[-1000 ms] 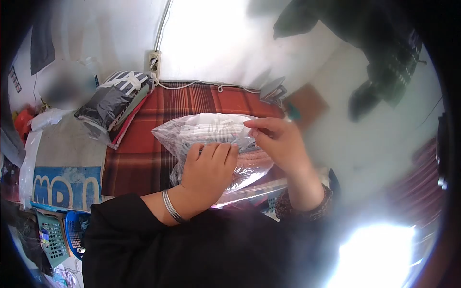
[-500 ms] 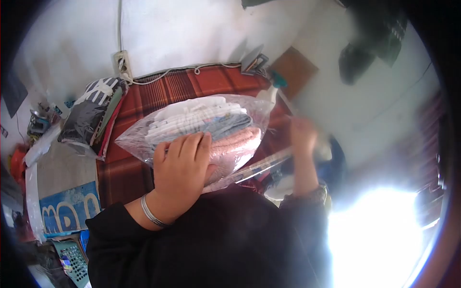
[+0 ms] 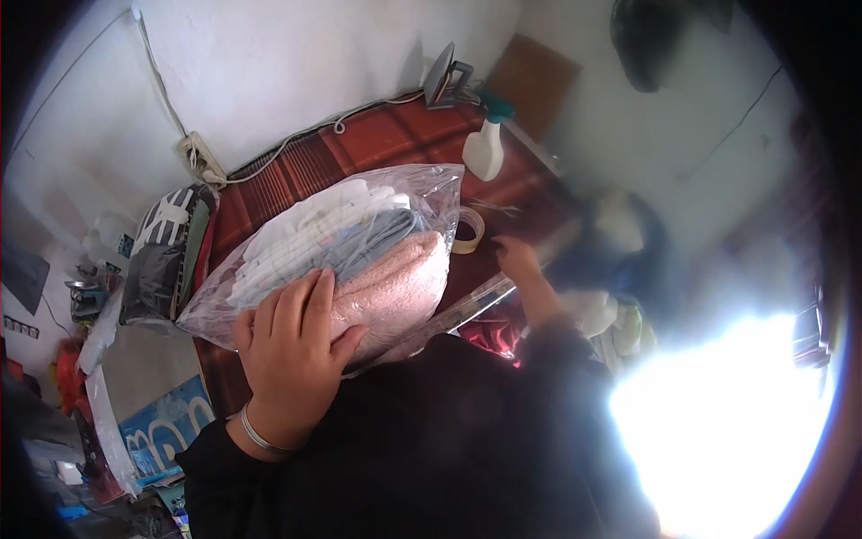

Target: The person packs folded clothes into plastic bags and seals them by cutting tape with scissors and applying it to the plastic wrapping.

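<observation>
A clear plastic bag (image 3: pixel 440 193) lies on the red plaid cloth (image 3: pixel 386 135), with folded laundry inside: white pieces (image 3: pixel 305 225), a grey-blue one (image 3: pixel 377 238) and a fluffy pink one (image 3: pixel 395 283). My left hand (image 3: pixel 292 350) rests open on the bag's near side, fingers spread over the laundry. To the right of the bag, my right hand (image 3: pixel 519 260) is low over the cloth, its fingers reaching out beside a roll of tape (image 3: pixel 479 232). That hand appears empty and does not seem to touch the roll.
A white spray bottle (image 3: pixel 485 153) with a green head stands behind the tape. At the back are an iron (image 3: pixel 444 81) and a socket strip (image 3: pixel 199 157) with its cable along the wall. Another bagged bundle (image 3: pixel 166 256) lies left. Bright glare fills the lower right.
My right hand, blurred and raised before, has come down and left beside the tape roll, which now shows. The view has shifted; my left hand stays on the bag.
</observation>
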A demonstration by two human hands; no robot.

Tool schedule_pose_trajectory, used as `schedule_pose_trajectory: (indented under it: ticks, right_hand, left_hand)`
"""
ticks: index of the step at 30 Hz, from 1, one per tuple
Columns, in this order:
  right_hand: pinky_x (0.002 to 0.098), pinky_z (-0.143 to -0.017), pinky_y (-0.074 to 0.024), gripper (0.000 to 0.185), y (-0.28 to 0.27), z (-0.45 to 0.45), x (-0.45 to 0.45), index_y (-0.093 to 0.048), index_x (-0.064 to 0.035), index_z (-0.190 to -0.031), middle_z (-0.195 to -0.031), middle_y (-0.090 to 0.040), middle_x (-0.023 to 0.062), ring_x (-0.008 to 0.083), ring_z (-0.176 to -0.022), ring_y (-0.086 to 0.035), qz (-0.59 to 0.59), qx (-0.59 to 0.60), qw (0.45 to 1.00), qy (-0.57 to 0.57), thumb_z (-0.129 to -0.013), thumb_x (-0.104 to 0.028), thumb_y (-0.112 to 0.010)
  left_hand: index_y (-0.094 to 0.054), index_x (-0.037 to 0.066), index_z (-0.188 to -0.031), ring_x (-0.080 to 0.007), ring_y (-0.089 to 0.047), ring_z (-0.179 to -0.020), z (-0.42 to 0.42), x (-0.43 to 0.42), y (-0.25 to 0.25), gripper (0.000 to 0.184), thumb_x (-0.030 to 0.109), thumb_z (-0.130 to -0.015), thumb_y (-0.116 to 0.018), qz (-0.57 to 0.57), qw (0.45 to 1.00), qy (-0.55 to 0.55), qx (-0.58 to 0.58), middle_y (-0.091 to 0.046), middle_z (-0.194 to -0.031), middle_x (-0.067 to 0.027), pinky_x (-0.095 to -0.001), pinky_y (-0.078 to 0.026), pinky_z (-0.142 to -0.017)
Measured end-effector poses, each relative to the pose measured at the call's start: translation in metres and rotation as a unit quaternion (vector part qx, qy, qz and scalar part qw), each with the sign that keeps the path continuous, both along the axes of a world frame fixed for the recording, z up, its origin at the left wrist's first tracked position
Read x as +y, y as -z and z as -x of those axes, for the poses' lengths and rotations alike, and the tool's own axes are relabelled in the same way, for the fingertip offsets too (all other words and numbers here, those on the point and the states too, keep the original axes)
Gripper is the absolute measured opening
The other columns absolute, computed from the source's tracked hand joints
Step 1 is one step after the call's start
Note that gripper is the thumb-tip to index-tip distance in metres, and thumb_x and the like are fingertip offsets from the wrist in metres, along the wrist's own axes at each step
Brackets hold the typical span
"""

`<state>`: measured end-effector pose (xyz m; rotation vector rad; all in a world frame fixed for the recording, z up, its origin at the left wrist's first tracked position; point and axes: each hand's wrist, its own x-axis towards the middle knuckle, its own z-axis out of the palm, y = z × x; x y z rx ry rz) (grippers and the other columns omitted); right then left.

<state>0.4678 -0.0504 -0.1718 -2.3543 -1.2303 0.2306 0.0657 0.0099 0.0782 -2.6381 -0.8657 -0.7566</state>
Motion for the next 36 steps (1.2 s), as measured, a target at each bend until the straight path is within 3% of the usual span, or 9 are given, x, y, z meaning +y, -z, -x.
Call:
schedule_pose_trajectory:
  ticks: [10,20,23,24,26,30,33,34,36]
  right_hand:
    - [0.0464,-0.088,-0.0511,0.024,-0.002,0.013,0.003,-0.063,-0.0103,-0.103,-0.109,-0.062,0.0186,0.0381,-0.103,-0.061,0.024,-0.018,0.992,0.125,-0.082,-0.019,-0.069]
    - [0.0474,-0.084,-0.0520,0.015,-0.007,0.019,0.000,-0.065,-0.0065,-0.090,-0.109,-0.064,0.0198,0.0390,-0.098,-0.063,0.003,-0.037,0.992,0.121,-0.081,-0.019,-0.067]
    - [0.0420,-0.071,-0.0555,0.012,-0.008,0.031,-0.025,-0.061,-0.0029,-0.086,-0.080,-0.069,0.0156,0.0348,-0.076,-0.068,-0.122,0.044,0.981,0.147,-0.081,-0.014,-0.063]
    - [0.0420,-0.071,-0.0555,0.012,-0.014,0.037,-0.036,-0.061,-0.0029,-0.086,-0.080,-0.069,0.0156,0.0348,-0.076,-0.068,-0.133,0.044,0.975,0.175,-0.081,-0.014,-0.063]
    - [0.0322,-0.061,-0.0557,0.007,-0.024,0.050,-0.059,-0.061,-0.0017,-0.090,-0.078,-0.070,0.0134,0.0230,-0.070,-0.070,-0.210,0.313,0.905,0.198,-0.088,-0.009,-0.061]
    - [0.0281,-0.057,-0.0555,0.014,-0.049,0.046,-0.111,-0.065,-0.0007,-0.102,-0.077,-0.070,0.0117,0.0168,-0.068,-0.070,-0.240,0.389,0.865,0.209,-0.093,-0.007,-0.057]
    - [0.0284,-0.055,-0.0534,0.019,-0.040,0.000,-0.157,-0.065,0.0020,-0.088,-0.076,-0.069,0.0117,0.0151,-0.063,-0.068,-0.268,0.269,0.888,0.260,-0.090,-0.016,-0.065]
    - [0.0288,-0.054,-0.0532,0.020,-0.046,-0.017,-0.181,-0.063,0.0021,-0.087,-0.073,-0.069,0.0119,0.0154,-0.060,-0.067,-0.250,0.118,0.929,0.247,-0.090,-0.018,-0.065]
    - [0.0299,-0.052,-0.0527,0.023,-0.117,-0.004,-0.205,-0.057,0.0026,-0.084,-0.065,-0.067,0.0123,0.0163,-0.054,-0.065,-0.303,0.192,0.854,0.376,-0.090,-0.019,-0.065]
  left_hand:
    - [-0.062,0.010,-0.122,-0.0181,-0.057,-0.104,0.000,-0.003,0.000,0.059,0.042,-0.074,-0.071,0.012,1.000,-0.021,0.003,-0.060,-0.118,-0.0007,-0.0392,-0.034,-0.090]
    - [-0.061,0.011,-0.123,-0.0209,-0.057,-0.105,0.000,-0.006,0.000,0.062,0.041,-0.071,-0.073,0.018,1.000,-0.020,0.001,-0.060,-0.118,-0.0015,-0.0404,-0.036,-0.089]
    - [-0.060,0.010,-0.124,-0.0234,-0.057,-0.105,0.001,-0.005,0.004,0.065,0.042,-0.069,-0.075,-0.016,0.999,-0.025,0.013,-0.060,-0.118,-0.0036,-0.0424,-0.038,-0.087]
    - [-0.060,0.010,-0.124,-0.0234,-0.057,-0.105,-0.001,-0.004,0.004,0.065,0.042,-0.069,-0.075,-0.027,1.000,0.004,0.013,-0.060,-0.118,-0.0036,-0.0424,-0.038,-0.087]
    - [-0.059,0.007,-0.126,-0.0297,-0.056,-0.109,0.000,-0.006,0.004,0.069,0.034,-0.066,-0.080,0.006,1.000,-0.018,0.009,-0.060,-0.118,-0.0097,-0.0441,-0.040,-0.091]
    - [-0.057,0.006,-0.129,-0.0327,-0.056,-0.112,-0.001,-0.007,0.003,0.071,0.032,-0.067,-0.080,0.019,0.999,-0.023,0.019,-0.059,-0.120,-0.0125,-0.0470,-0.040,-0.094]
    - [-0.056,0.006,-0.129,-0.0326,-0.056,-0.112,0.003,-0.004,0.007,0.072,0.033,-0.067,-0.080,0.014,1.000,-0.014,0.017,-0.059,-0.121,-0.0125,-0.0474,-0.041,-0.093]
    - [-0.056,0.007,-0.129,-0.0312,-0.057,-0.111,0.005,-0.003,0.009,0.072,0.036,-0.067,-0.080,-0.008,1.000,-0.020,0.020,-0.059,-0.121,-0.0116,-0.0474,-0.041,-0.092]
    - [-0.055,0.007,-0.131,-0.0333,-0.055,-0.113,0.007,-0.002,0.011,0.073,0.037,-0.069,-0.079,0.014,1.000,-0.011,0.019,-0.058,-0.123,-0.0134,-0.0488,-0.040,-0.094]
